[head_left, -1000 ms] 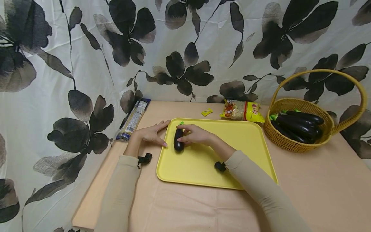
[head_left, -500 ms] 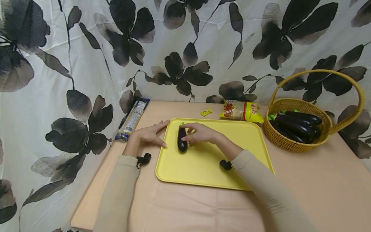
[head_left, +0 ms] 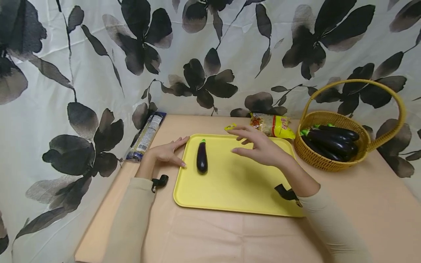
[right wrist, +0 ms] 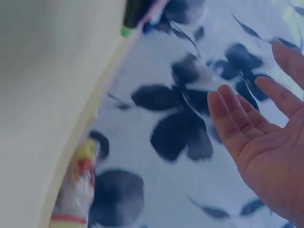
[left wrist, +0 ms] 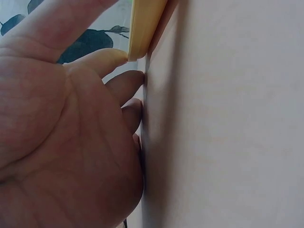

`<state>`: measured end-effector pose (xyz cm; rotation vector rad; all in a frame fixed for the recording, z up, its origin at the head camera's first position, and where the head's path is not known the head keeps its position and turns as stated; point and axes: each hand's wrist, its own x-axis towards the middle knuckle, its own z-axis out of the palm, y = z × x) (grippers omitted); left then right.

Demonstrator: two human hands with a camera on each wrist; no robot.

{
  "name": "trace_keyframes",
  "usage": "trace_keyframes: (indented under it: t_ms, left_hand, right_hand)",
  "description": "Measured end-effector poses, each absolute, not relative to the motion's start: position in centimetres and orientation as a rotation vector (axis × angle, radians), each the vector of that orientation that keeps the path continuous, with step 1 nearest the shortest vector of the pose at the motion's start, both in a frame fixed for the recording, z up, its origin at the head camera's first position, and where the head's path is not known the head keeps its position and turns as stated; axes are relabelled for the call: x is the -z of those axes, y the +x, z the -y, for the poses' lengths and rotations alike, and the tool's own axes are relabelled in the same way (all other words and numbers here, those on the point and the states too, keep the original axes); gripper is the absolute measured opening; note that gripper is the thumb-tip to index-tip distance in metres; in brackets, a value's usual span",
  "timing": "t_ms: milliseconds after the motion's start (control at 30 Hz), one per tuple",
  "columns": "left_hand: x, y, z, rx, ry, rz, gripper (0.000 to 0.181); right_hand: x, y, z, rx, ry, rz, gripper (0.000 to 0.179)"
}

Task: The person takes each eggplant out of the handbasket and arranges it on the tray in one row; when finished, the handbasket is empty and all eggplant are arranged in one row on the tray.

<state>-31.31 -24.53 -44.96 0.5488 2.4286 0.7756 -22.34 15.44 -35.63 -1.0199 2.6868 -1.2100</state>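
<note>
My hands work at either side of a yellow tray (head_left: 223,193): my left hand (head_left: 166,151) rests at its left edge, fingers extended, the index fingertip touching near the far left corner and the thumb against the rim below it. My right hand (head_left: 261,148) hovers over the tray's far right part, fingers loosely stretched and free of any hold. A single dark eggplant (head_left: 202,159) lies on the tray, close and roughly parallel to the left edge, its green stem toward the far edge. At the far right corner of the surface (head_left: 210,237), just beside the tray, a wicker basket (head_left: 320,164) with a tall handle holds more eggplants (head_left: 333,142). Along the surface's far edge lie a printed yellow bag (head_left: 281,127) and a small yellow packet (head_left: 229,127), the latter partly behind my right fingertips. A long blue package (head_left: 147,137) lies by the surface's left edge, near the far left corner. Floral cloth (head_left: 108,65) hangs behind.
</note>
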Motion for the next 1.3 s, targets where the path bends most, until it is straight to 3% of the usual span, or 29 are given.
trace_keyframes:
  t_ms: [233,700,1300]
  left_hand:
    - [45.2,-31.1,24.7,-0.784,0.535,-2.420,0.133]
    - [45.4,-31.2,25.3,-0.794,0.531,-2.407,0.133]
    - [45.0,-31.5,24.8,-0.781,0.550,-2.419,0.133]
  right_hand:
    - [34.6,-21.1,-20.3,1.236,-1.008,-2.893,0.059]
    - [34.7,-21.2,-27.0,1.189,-0.610,-3.349,0.048]
    - [36.4,-22.1,-34.7,1.118,-0.162,-3.283,0.057]
